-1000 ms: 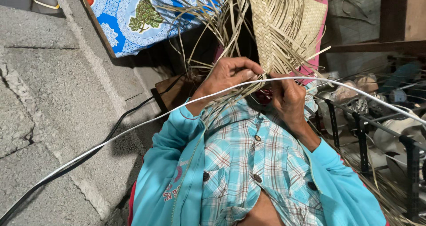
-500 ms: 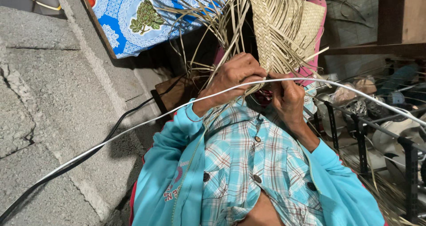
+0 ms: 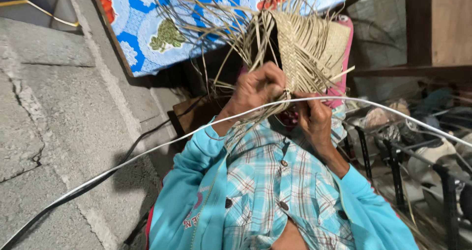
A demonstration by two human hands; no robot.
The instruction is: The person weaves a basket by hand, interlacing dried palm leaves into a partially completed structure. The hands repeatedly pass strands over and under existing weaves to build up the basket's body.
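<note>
A half-woven piece of tan palm-leaf strips is held up in front of my chest, with loose strips fanning out to the upper left. My left hand is shut on a bunch of loose strips at the weave's lower edge. My right hand pinches the strips just below and to the right of it, fingers closed on them. My teal sleeves and checked shirt fill the bottom of the view. The fingertips are partly hidden among the strips.
A thin white strip arcs across the whole view in front of my hands. Cracked concrete floor lies at left with a black cable. A blue patterned cloth is behind; a dark metal rack with cluttered items stands right.
My left hand has shifted slightly upward along the strips, its fingers working the weave's edge. My right hand stays in place under the weave.
</note>
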